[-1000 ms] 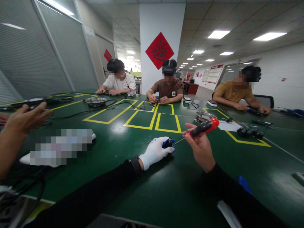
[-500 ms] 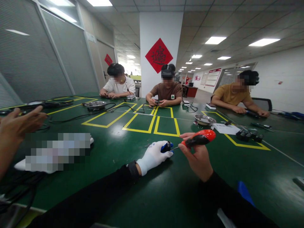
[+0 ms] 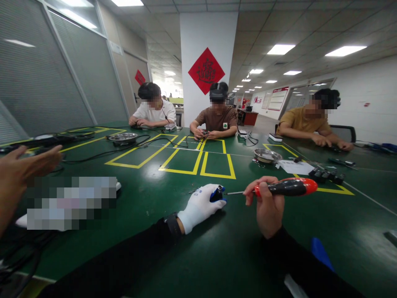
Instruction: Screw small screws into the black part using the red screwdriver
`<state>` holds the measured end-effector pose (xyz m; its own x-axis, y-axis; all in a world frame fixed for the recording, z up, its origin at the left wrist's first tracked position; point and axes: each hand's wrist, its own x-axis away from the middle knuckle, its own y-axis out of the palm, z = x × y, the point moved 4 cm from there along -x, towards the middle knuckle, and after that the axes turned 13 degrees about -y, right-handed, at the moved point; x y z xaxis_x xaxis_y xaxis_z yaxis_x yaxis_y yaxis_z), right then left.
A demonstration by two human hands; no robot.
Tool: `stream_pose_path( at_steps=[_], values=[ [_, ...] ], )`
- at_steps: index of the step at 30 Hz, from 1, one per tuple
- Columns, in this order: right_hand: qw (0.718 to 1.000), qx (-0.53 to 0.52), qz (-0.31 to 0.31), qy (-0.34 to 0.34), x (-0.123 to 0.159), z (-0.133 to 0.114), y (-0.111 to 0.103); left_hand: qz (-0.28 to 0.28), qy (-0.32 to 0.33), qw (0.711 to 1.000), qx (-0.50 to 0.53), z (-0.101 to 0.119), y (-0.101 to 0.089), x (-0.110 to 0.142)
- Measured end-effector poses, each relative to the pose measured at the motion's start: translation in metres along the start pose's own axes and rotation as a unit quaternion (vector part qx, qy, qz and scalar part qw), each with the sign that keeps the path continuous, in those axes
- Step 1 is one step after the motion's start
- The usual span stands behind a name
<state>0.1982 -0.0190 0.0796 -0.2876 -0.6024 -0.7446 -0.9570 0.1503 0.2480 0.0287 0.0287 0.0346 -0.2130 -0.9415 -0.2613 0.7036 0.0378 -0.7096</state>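
My left hand (image 3: 203,203), in a white glove with blue on the palm side, is closed around a small black part with a shiny metal end (image 3: 219,189). Most of that part is hidden by the fingers. My bare right hand (image 3: 267,203) grips a screwdriver (image 3: 287,187) with a red and black handle. The screwdriver lies nearly level, its thin shaft pointing left. Its tip is right by the black part; whether they touch I cannot tell.
Steel bowls (image 3: 268,156) stand on the green table (image 3: 149,256), beside a paper sheet (image 3: 296,167) and black parts (image 3: 325,175). Three people sit opposite. Another person's hand (image 3: 27,165) reaches in at left, above a blurred-out white item (image 3: 71,203). Cables (image 3: 93,156) cross the table.
My right hand has moved to the right, and the screwdriver has swung from slanting upward to nearly level. More of its shaft shows. My left hand stays almost in place.
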Motion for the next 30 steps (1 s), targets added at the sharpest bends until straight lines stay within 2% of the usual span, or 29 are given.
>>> stream_pose_path(
  at_steps=[4, 8, 12, 16, 21, 24, 30],
  values=[
    [0.997, 0.04, 0.066, -0.004, -0.006, 0.005, -0.009, 0.038, 0.012, 0.996, -0.081, 0.003, -0.006, 0.0],
    [0.996, 0.039, 0.079, 0.022, -0.008, 0.013, -0.013, 0.056, 0.018, 0.992, -0.111, 0.004, -0.008, 0.002],
    [0.995, 0.023, 0.082, 0.057, -0.007, 0.023, -0.016, 0.079, 0.055, 0.991, -0.096, 0.003, -0.007, 0.003],
    [0.99, -0.011, 0.073, 0.118, -0.002, 0.037, -0.016, 0.074, 0.025, 0.992, -0.094, -0.006, -0.003, -0.002],
    [0.983, -0.067, 0.033, 0.166, 0.004, 0.051, -0.015, 0.08, 0.046, 0.992, -0.085, -0.002, -0.005, -0.001],
    [0.978, -0.068, 0.026, 0.194, 0.005, 0.057, -0.017, 0.089, 0.031, 0.992, -0.088, -0.003, -0.006, -0.002],
    [0.973, -0.064, 0.029, 0.219, 0.006, 0.062, -0.017, 0.073, 0.018, 0.996, -0.048, -0.012, -0.002, -0.005]
  ],
)
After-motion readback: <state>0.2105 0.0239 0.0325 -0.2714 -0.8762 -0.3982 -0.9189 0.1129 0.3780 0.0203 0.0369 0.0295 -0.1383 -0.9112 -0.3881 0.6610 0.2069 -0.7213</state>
